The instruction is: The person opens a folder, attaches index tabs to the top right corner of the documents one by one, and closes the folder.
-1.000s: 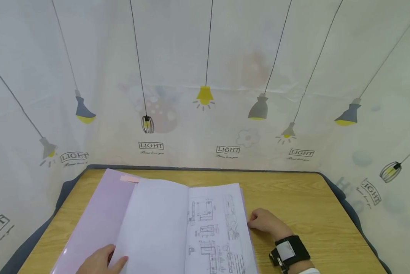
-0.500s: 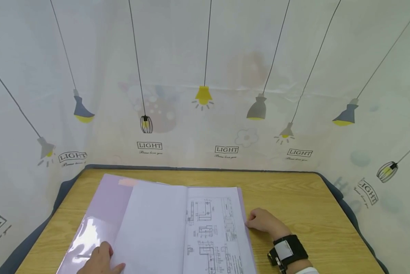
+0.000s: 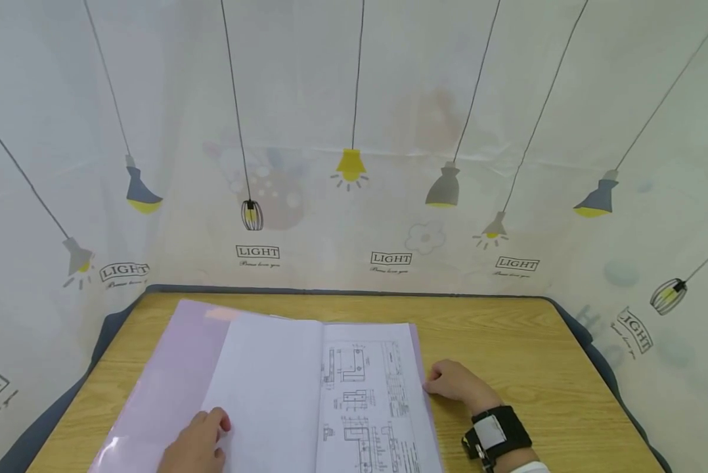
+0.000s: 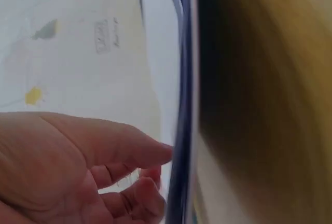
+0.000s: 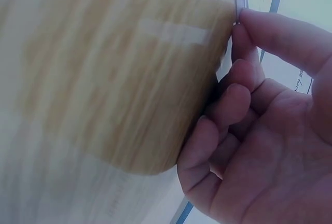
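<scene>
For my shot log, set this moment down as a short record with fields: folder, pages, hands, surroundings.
Folder: purple folder, open on a wood-grain table
Left page: blank sheet
Right page: drawing sheet, line drawings
Left hand: left hand at the blank sheet's left edge; grip unclear
Right hand: right hand pinches the folder's right edge
Right wrist: black strap
Backdrop: pale cloth-like sheet, printed hanging lamps

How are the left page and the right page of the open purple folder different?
The left page looks plain white, but the right page has drawings and writing on it. Next to the left page you can see a wide piece of the purple folder, but only a thin strip of it shows beside the right page. Both are white pages.
</scene>
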A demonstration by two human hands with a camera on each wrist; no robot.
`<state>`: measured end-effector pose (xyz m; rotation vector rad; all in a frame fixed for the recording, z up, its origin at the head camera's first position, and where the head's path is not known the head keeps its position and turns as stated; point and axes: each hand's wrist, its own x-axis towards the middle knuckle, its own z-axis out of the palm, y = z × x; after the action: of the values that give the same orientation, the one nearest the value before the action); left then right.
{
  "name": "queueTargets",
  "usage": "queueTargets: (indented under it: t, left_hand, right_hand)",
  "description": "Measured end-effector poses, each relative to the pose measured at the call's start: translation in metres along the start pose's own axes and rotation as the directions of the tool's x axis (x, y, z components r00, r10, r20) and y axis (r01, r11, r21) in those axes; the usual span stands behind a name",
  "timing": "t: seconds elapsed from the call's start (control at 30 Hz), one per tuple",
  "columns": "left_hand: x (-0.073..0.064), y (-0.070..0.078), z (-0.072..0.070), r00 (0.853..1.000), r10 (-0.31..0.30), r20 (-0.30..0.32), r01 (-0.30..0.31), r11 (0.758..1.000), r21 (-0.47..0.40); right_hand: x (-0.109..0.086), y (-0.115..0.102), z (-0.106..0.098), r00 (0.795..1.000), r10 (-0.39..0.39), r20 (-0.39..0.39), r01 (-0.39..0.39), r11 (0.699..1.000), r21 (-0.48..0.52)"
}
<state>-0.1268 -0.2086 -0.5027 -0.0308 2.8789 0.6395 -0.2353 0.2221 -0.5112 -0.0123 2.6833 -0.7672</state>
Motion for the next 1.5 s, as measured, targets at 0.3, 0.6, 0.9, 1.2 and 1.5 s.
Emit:
queueTargets:
  t: [0.3,0.6,0.9,1.2,1.5]
  left_hand:
    - [0.013,0.099,0.002,0.934,0.355,-0.030,-0.351,0.932,0.093]
    - [0.056,0.123,0.026,0.868,0.497,0.027,-0.484,0.831,0.275]
    - [0.080,0.102,0.039,0.929,0.363,0.073,-0.369,0.896,0.247]
    - [0.083,0.097,0.039,0.939,0.325,0.113,-0.337,0.935,0.114]
    - [0.085,0.098,0.042,0.947,0.300,0.116,-0.313,0.942,0.118]
  right_hand:
    - [-0.001,0.001,-0.001,1.000,0.017,0.006,-0.017,1.000,0.007]
    - [0.001,0.000,-0.001,1.000,0.008,0.009,-0.008,1.000,-0.009]
    - [0.001,-0.001,-0.002,1.000,0.012,0.029,-0.012,1.000,0.023]
    - [-0.001,-0.001,-0.003,0.999,0.020,0.036,-0.021,1.000,0.016]
    - [-0.005,-0.005,-0.002,1.000,0.010,0.004,-0.011,1.000,0.009]
